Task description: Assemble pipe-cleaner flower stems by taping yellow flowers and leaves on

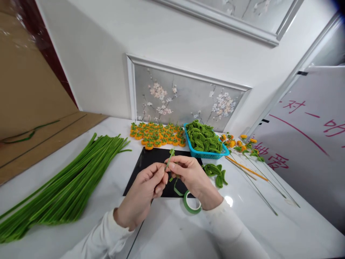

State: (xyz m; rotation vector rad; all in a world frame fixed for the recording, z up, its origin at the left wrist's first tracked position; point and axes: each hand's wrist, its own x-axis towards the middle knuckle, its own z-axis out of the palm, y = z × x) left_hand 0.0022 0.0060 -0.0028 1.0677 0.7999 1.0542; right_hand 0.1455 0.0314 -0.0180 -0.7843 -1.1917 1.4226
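Observation:
My left hand and my right hand meet over a black mat, fingers pinched closed. Between their fingertips is a thin green stem, with a small green leaf near its upper end. My left hand grips it from the left, and my right thumb and forefinger pinch it from the right. A thin dark wire runs down from below my left hand towards the near edge. A loose strip of green tape hangs beneath the hands, near a roll of green floral tape beside my right wrist.
Green pipe cleaners lie in a bundle at left. Orange fuzzy pieces with green tops stand at the back. A blue basket holds green fuzzy leaves; several loose leaves lie before it. Finished-looking orange flower stems lie at right.

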